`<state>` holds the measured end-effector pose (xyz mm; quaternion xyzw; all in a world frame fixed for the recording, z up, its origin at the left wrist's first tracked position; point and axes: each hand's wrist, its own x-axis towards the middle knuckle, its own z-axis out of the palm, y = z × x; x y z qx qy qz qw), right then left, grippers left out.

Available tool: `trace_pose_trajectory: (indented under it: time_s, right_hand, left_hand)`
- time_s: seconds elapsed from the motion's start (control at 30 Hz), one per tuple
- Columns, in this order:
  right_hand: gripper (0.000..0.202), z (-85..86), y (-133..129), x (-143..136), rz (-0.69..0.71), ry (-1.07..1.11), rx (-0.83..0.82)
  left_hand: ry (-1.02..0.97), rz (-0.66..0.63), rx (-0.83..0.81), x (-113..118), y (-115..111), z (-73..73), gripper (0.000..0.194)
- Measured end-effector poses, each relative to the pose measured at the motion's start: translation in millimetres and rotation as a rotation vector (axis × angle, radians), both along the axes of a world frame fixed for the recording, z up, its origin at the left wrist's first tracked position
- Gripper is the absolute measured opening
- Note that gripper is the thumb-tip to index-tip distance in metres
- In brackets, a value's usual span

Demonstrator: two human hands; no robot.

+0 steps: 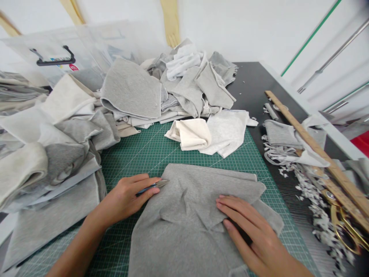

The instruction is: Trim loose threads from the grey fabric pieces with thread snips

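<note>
Left of the green cutting mat [138, 148], folded gray and cream cloths [69, 96] lie heaped, partly over its edge. Behind the heap stands a clear plastic box [95, 48] with a dark handle, against the white wall [216, 27] where pale yellow gloves [170, 23] hang.

Over the mat's left part, the left hand [131, 196] has its thumb and fingers closed on small snips [152, 186], their tips at the upper left edge of the gray cloth [184, 223]. That cloth lies spread and wrinkled on the mat's near part. At the mat's far edge, more cloths [184, 84] are piled; a cream piece [194, 132] lies nearer.

The right hand [253, 231] presses on the gray cloth, fingers side by side, thumb apart.

Right of the mat, the black tabletop [248, 82] holds wooden rulers [311, 144], fabric scraps [314, 207] and gold-handled scissors [343, 223].
</note>
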<state>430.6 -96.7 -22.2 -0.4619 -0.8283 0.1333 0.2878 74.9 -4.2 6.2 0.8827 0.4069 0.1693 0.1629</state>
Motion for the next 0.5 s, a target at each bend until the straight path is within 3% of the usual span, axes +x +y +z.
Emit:
trace_pose_trajectory:
  time_s: [0.5]
  right_hand:
    - [0.043, -0.9, -0.3, 0.6, 0.002, -0.009, 0.008]
  left_hand:
    - [-0.003, -0.006, 0.018, 0.6, -0.1, -0.8, 0.028]
